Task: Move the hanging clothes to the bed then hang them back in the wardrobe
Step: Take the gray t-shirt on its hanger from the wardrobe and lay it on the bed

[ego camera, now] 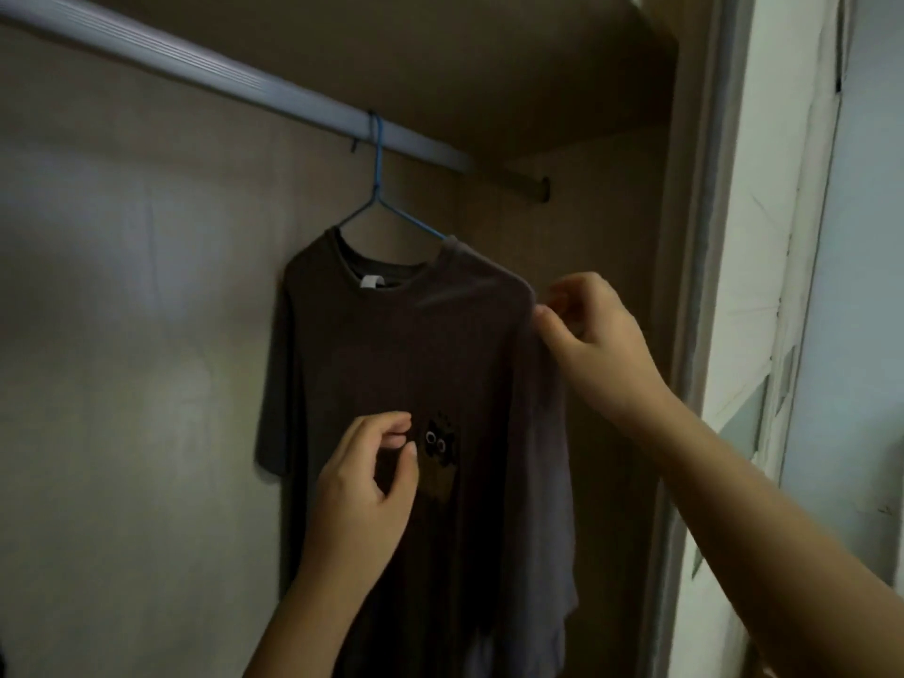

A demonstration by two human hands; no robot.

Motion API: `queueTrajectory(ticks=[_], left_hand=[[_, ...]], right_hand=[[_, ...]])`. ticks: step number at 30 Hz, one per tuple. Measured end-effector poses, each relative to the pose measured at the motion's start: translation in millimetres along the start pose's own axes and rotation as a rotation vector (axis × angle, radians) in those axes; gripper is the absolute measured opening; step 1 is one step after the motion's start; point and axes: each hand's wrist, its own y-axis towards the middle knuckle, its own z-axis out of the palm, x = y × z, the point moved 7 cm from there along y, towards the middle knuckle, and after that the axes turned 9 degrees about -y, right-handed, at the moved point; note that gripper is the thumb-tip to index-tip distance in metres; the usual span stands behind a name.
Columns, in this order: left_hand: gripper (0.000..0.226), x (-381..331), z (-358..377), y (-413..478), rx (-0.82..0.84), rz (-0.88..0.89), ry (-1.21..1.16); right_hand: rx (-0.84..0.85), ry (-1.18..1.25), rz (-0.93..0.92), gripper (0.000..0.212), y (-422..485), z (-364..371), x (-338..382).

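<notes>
The T-shirt [406,364] hangs on a blue hanger [379,188] from the wardrobe rail [195,73], both hands' grips parted (right hand [594,335] at the shoulder, left hand [367,474] near the chest), so tugging fabric could slide it off.

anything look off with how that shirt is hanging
Nothing is damaged, but the brown t-shirt sits a little unevenly on the blue hanger: its right shoulder rides higher and is bunched where the right hand is at the fabric.
</notes>
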Motion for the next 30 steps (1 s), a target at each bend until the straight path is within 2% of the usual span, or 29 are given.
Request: queueTrajectory(ticks=[5, 8, 10, 13, 24, 28, 30], left_hand=[[0.019, 12, -30, 12, -0.026, -0.023, 0.071], [0.023, 15, -43, 15, -0.024, -0.025, 0.112], [0.023, 14, -52, 17, -0.022, -0.025, 0.138], [0.024, 10, -62, 23, -0.024, -0.010, 0.167], [0.026, -23, -58, 77, -0.062, 0.139, 0.138], [0.033, -33, -52, 95, -0.090, 0.225, 0.137], [0.037, -38, -50, 99, -0.110, 0.272, 0.144]], right_hand=[[0.118, -0.290, -0.027, 0.032, 48, 32, 30], [0.147, -0.291, -0.002, 0.029, 61, 48, 31], [0.138, -0.190, 0.012, 0.027, 67, 51, 31], [0.083, -0.067, 0.031, 0.023, 70, 44, 27], [-0.213, -0.092, -0.035, 0.021, 78, -21, 30], [-0.239, -0.079, -0.036, 0.013, 73, -39, 19], [-0.252, -0.097, -0.039, 0.019, 62, -47, 4]])
